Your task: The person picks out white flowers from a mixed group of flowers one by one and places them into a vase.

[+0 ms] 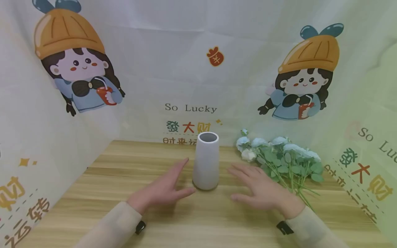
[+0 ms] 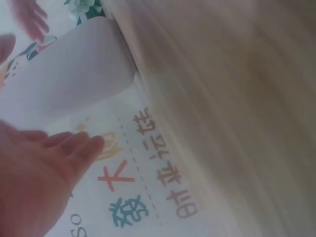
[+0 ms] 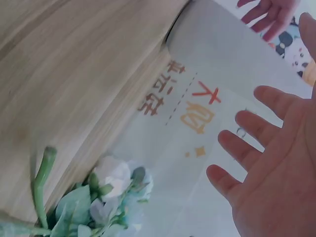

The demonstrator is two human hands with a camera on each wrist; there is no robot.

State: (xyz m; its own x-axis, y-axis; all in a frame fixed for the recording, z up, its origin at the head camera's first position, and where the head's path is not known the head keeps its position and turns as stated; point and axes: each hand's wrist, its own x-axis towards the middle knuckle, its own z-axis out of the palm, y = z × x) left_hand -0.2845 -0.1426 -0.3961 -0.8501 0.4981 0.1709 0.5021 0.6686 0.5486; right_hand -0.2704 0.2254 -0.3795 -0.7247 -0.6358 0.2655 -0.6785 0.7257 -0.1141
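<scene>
Wooden tabletop (image 1: 93, 203): left hand (image 1: 161, 189) and right hand (image 1: 263, 191), fingers straight and apart, flank a white vase (image 1: 206, 162), artificial roses (image 1: 279, 155) at three o'clock.

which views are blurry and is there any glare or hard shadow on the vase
Head view: fairly sharp, soft even light, no glare on the white vase, only faint shadows under the hands and wide-angle bending at the edges. Left wrist view: the wooden table is smeared and the vase is soft and washed out. Right wrist view: the flowers are out of focus, and the right hand is clearer.
</scene>
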